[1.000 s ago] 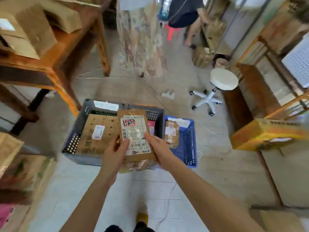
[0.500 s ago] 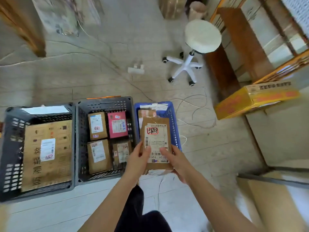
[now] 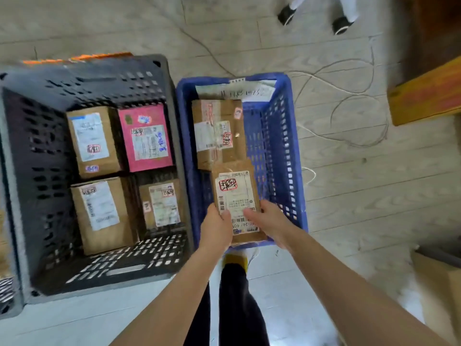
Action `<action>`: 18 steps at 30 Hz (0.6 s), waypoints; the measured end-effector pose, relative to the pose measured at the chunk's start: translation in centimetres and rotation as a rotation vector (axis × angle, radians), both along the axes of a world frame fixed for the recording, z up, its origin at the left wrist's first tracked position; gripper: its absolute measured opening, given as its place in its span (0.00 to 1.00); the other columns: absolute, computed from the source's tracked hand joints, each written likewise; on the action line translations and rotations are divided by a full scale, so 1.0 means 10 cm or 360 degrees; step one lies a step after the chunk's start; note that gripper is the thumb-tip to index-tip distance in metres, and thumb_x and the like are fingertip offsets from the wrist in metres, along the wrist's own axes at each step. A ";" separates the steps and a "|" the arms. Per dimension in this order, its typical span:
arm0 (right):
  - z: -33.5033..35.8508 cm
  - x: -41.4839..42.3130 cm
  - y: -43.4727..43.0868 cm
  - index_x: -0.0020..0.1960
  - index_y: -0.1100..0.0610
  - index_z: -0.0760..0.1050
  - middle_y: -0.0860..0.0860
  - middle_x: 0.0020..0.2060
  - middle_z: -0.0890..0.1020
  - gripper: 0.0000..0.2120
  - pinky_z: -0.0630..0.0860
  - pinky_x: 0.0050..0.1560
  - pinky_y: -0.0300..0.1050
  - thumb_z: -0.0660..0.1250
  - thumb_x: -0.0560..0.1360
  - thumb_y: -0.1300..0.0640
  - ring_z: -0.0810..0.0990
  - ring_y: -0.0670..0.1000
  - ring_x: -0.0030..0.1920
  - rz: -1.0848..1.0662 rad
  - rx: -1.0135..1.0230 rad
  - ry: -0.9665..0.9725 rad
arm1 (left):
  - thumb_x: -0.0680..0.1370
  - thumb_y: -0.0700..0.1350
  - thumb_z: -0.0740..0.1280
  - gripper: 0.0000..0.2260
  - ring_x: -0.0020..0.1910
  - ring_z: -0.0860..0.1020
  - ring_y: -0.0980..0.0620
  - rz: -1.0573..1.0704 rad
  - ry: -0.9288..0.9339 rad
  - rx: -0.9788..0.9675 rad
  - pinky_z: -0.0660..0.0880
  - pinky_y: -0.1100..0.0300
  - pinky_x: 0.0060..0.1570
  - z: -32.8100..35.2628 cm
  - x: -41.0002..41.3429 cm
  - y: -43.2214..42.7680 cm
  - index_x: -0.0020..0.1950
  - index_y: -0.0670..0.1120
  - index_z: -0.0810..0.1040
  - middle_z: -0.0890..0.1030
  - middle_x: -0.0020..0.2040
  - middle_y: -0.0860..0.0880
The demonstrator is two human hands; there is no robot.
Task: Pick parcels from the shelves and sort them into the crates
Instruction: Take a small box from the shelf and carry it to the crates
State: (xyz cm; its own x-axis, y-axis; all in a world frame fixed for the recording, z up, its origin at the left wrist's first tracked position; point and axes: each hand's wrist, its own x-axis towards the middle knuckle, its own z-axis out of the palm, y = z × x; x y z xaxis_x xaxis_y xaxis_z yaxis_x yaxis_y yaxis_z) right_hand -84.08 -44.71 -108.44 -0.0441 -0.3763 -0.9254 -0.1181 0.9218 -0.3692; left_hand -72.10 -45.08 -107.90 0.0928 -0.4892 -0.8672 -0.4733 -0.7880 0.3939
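A small brown parcel (image 3: 235, 188) with a white label and a red stamp is held by both hands over the near end of the blue crate (image 3: 282, 151). My left hand (image 3: 215, 228) grips its lower left edge, and my right hand (image 3: 270, 221) grips its lower right edge. Farther back in the blue crate lies another brown parcel (image 3: 217, 131). The black crate (image 3: 22, 171) to the left holds three brown parcels and a pink parcel (image 3: 146, 138).
Loose cables (image 3: 349, 106) trail over the floor to the right of the blue crate. Stool castors (image 3: 287, 15) show at the top. An orange box (image 3: 424, 96) juts in at the right, and a cardboard box (image 3: 439, 283) sits at the lower right.
The view has dropped closer to the crates. Both hands have carried the parcel from in front of the black crate to low over the blue crate's near end.
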 end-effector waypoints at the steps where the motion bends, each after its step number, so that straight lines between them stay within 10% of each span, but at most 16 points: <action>1: -0.18 0.01 0.03 0.63 0.61 0.70 0.56 0.59 0.79 0.15 0.76 0.58 0.49 0.62 0.77 0.61 0.79 0.55 0.57 0.0028 0.0015 0.0010 | 0.81 0.43 0.54 0.11 0.53 0.77 0.45 0.0046 -0.0028 0.0027 0.75 0.53 0.50 -0.17 -0.02 0.04 0.62 0.43 0.68 0.77 0.60 0.44; 18: -1.70 0.39 0.13 0.63 0.63 0.68 0.57 0.60 0.78 0.17 0.72 0.53 0.42 0.64 0.76 0.64 0.77 0.56 0.59 0.0198 0.0095 0.0299 | 0.77 0.39 0.60 0.15 0.60 0.75 0.40 0.0525 -0.0267 0.0347 0.73 0.50 0.59 -1.64 -0.05 0.06 0.63 0.38 0.69 0.76 0.63 0.39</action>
